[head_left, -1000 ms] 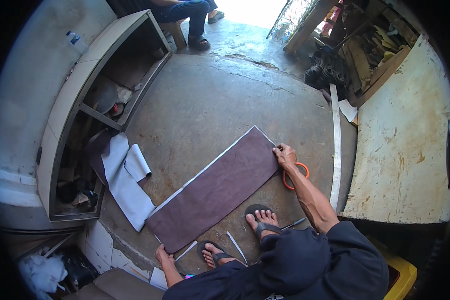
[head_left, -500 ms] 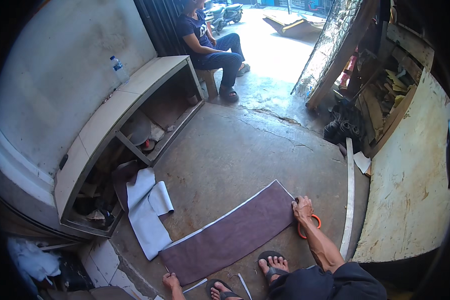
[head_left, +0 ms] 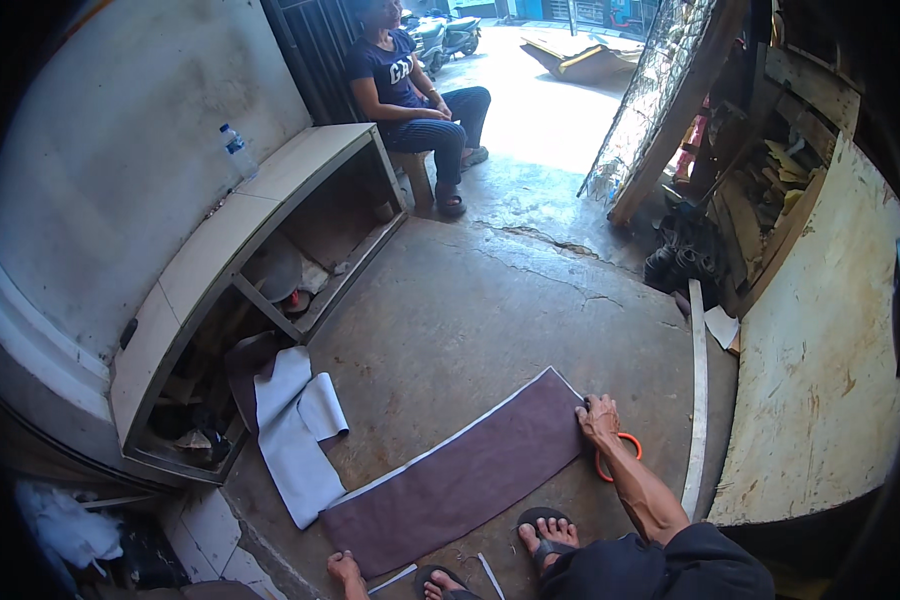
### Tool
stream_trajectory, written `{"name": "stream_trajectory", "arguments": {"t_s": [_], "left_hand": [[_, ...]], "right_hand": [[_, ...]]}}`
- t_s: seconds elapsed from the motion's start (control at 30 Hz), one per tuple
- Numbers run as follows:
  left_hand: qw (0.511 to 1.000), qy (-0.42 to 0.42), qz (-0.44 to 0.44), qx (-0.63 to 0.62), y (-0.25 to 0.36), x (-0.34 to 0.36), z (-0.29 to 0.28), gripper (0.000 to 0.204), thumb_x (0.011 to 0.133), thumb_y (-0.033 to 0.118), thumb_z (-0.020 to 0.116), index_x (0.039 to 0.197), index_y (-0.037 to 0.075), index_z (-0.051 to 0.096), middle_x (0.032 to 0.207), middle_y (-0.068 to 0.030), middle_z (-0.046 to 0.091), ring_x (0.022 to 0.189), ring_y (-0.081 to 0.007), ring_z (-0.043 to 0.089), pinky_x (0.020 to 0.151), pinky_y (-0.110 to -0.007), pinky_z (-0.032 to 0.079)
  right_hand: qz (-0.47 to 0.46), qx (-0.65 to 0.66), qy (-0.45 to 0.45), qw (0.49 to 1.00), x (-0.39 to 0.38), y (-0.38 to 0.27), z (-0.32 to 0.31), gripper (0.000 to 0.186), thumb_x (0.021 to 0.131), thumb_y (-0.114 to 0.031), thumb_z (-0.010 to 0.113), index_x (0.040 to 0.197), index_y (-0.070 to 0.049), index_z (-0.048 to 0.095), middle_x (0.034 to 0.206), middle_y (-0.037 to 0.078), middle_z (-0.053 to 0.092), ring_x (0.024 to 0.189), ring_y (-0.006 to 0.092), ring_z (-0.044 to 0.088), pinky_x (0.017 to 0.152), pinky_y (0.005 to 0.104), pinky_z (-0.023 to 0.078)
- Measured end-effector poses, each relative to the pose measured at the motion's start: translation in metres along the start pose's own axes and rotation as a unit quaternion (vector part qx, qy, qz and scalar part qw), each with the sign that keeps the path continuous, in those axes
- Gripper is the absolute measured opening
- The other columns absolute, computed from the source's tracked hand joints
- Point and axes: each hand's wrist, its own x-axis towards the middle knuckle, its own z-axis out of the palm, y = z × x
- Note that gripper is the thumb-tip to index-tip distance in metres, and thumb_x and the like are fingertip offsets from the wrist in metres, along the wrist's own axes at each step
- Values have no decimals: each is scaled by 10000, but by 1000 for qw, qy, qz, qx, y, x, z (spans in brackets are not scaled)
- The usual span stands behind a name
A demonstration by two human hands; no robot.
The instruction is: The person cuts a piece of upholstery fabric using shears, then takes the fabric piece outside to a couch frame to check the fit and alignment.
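A long dark maroon sheet of leather-like material (head_left: 460,475) with a white underside lies flat on the concrete floor before me. My left hand (head_left: 345,568) pinches its near left corner, and my right hand (head_left: 598,418) has its fingers closed on the right edge. Beneath my right wrist show the orange handles of a pair of scissors (head_left: 619,440); the rest of them is hidden. To the left, a second piece of the same material (head_left: 292,435) lies crumpled with its whitish back up, touching the first sheet's left end.
A tiled bench with open shelves (head_left: 205,235) runs along the left wall, a water bottle (head_left: 238,148) on top. A person (head_left: 395,95) sits by the doorway. At right lie a long pale strip (head_left: 698,400) and a leaning board (head_left: 820,370). Thin white offcuts (head_left: 490,576) lie by my sandalled feet.
My view has shifted slightly. Both hands keep their hold at the sheet's ends. The seated person has turned a little, bringing both hands together near the lap.
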Motion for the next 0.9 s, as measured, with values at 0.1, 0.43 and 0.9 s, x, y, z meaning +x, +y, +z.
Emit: {"name": "stream_trajectory", "arguments": {"t_s": [0.1,0.43,0.9], "left_hand": [[1000,-5,8,11,2,-1,-1,269,788,19,738,1010,-69,616,1044,-221,672,937,-327,658,862,-402,523],[1000,0,-1,-9,11,-4,-1,293,786,19,734,1033,-67,602,1045,-215,669,947,-332,652,876,-404,520],[999,18,39,-26,23,-14,2,290,832,49,712,1082,-64,616,1002,-189,692,908,-308,668,825,-394,530]], "right_hand": [[-6,0,3,1000,7,3,4,324,847,-308,663,1073,-76,674,1089,179,596,1073,366,542,907,486,466],[-1,53,7,999,18,-6,5,289,826,-297,686,1007,-73,709,1035,191,635,1037,369,576,931,454,473],[-2,10,-31,999,22,-6,2,354,825,-306,662,1086,-69,690,1101,195,627,1078,387,564,953,472,464]]}}
